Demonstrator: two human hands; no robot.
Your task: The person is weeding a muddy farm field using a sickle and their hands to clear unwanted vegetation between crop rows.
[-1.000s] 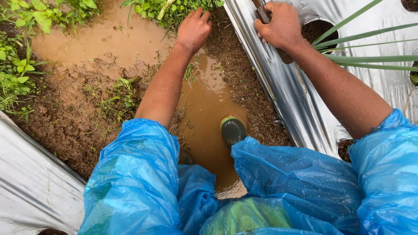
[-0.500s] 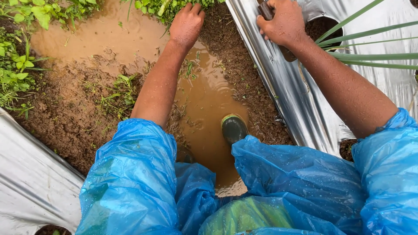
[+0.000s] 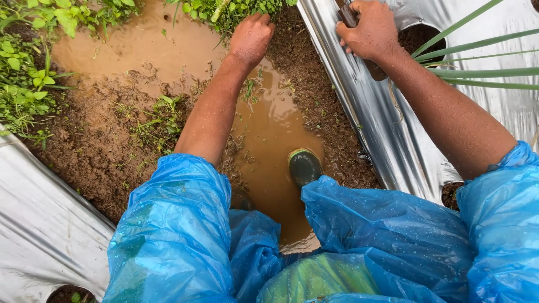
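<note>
Down between the two beds, the person crouches over a muddy furrow (image 3: 112, 146) with a brown puddle (image 3: 275, 129) running along it. Compared with a moment ago the left hand (image 3: 251, 38) has pushed further forward, out of the wet soil and right up against the clump of weeds (image 3: 236, 11) at the top of the furrow. Its fingers are curled down into the greenery, so the grip looks closed on the stems, though the leaves hide the fingertips and I cannot tell how much it has actually taken hold of.

The right hand (image 3: 371, 31) has hardly shifted. It rests on the silver mulch sheet (image 3: 370, 123) beside a planting hole (image 3: 418, 39) and is shut firmly around a dark tool handle (image 3: 349, 15) (only the stub shows above the knuckles, and the working end is hidden under the hand). Long green leaf blades (image 3: 477, 56) fan out from that hole towards the right edge.

My reading is that the weeding has moved on from the bare patch to the thick growth at the far end, with the tool held ready rather than in use.

A green boot toe (image 3: 304, 166) stands in the puddle, and blue rain sleeves (image 3: 174, 235) beaded with water cover both arms. More weeds line the left bank (image 3: 25, 84).
</note>
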